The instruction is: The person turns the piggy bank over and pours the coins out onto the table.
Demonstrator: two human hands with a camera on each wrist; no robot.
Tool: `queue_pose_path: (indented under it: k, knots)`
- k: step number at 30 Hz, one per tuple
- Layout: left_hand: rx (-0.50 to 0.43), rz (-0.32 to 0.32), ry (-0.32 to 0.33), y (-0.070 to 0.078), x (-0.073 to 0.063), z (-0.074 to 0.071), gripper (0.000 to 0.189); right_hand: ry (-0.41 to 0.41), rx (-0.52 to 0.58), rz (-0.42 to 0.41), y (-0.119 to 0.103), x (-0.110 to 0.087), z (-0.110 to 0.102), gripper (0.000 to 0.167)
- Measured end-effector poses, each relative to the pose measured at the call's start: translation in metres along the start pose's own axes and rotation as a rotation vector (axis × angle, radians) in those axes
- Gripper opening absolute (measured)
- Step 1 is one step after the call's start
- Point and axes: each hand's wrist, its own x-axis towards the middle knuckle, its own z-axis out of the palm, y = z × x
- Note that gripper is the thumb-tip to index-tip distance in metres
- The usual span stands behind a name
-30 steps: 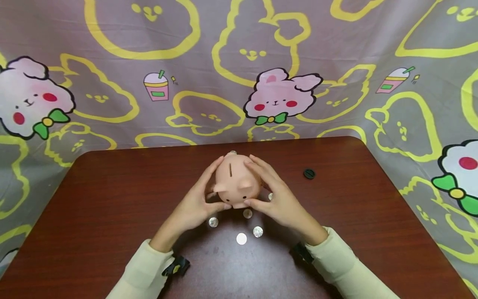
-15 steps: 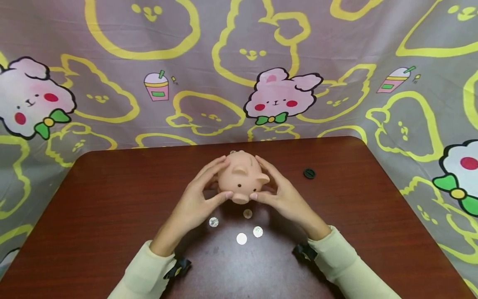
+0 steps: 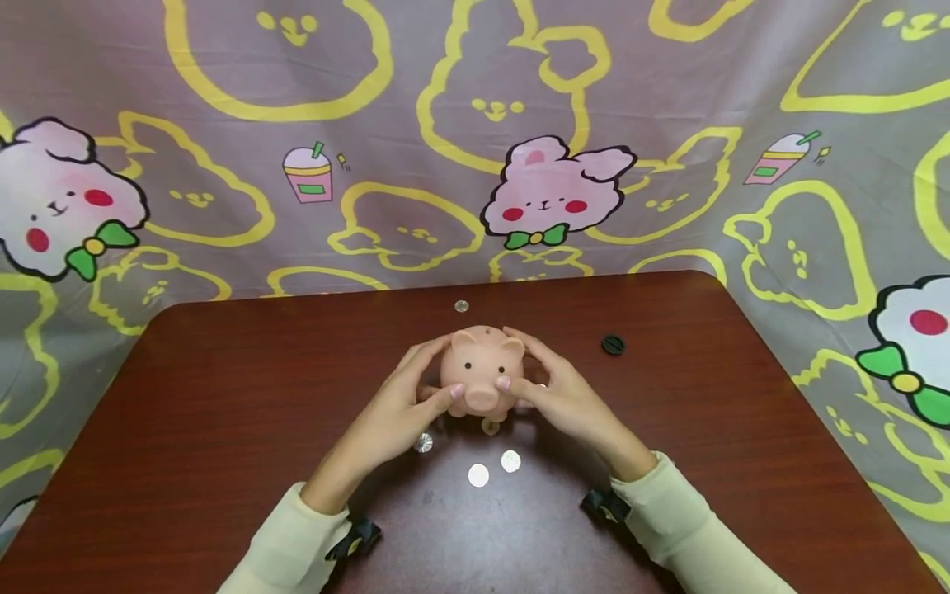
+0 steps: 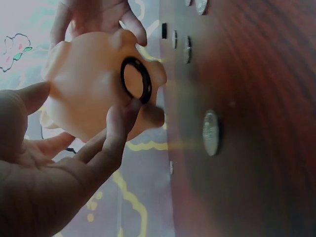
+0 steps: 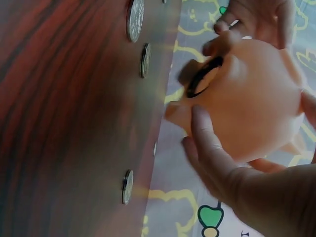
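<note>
A pink piggy bank [image 3: 482, 367] faces me in the head view, its snout low and its ears up. My left hand [image 3: 397, 412] holds it from the left, my right hand [image 3: 567, 404] from the right, thumbs on either side of the snout. Both wrist views show its underside raised off the table, with a black ring [image 5: 198, 83] around a round opening. Fingers of my left hand reach up to that ring in the left wrist view. Its back, with the coin slot, is turned away from the head camera.
Several coins lie on the brown table [image 3: 223, 429]: two bright ones such as the coin [image 3: 478, 475] in front, others around the pig, one coin [image 3: 462, 306] behind it. A black round plug [image 3: 613, 344] lies to the right. A patterned cloth [image 3: 416, 165] hangs behind the table.
The piggy bank has turned in both hands: its slot swung right and then out of sight, and its face came up toward me. It sits slightly nearer, uncovering the coin behind.
</note>
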Motion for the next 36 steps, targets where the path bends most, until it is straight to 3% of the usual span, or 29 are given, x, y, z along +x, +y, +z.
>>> queue_pose_path:
  k: [4, 7, 11, 17, 24, 27, 33, 36]
  knots:
    - [-0.002, -0.097, -0.06, -0.003, -0.002, 0.003, 0.066, 0.0, 0.004, 0.067, 0.001, 0.0, 0.002, 0.066]
    - [0.014, -0.118, -0.086, -0.003, -0.001, 0.003, 0.066, 0.007, -0.011, 0.07, 0.003, 0.0, 0.002, 0.064]
    - [-0.019, -0.116, -0.109, -0.004, -0.001, 0.003, 0.068, 0.053, -0.129, -0.006, 0.002, -0.002, 0.004, 0.067]
    - [-0.085, -0.133, -0.161, -0.013, -0.003, 0.012, 0.088, 0.125, -0.365, -0.168, -0.002, -0.012, 0.01, 0.076]
    - [-0.133, -0.097, -0.173, -0.015, -0.001, 0.018, 0.094, 0.189, -0.505, -0.243, -0.01, -0.019, 0.018, 0.077]
    - [-0.143, -0.052, -0.132, -0.014, 0.0, 0.016, 0.095, 0.199, -0.453, -0.259, -0.011, -0.018, 0.017, 0.077]
    - [-0.164, 0.07, 0.012, -0.013, 0.001, 0.012, 0.096, 0.17, -0.147, -0.286, -0.01, -0.013, 0.012, 0.08]
    - [-0.177, 0.107, 0.062, -0.012, 0.001, 0.009, 0.096, 0.152, -0.069, -0.335, -0.008, -0.012, 0.01, 0.082]
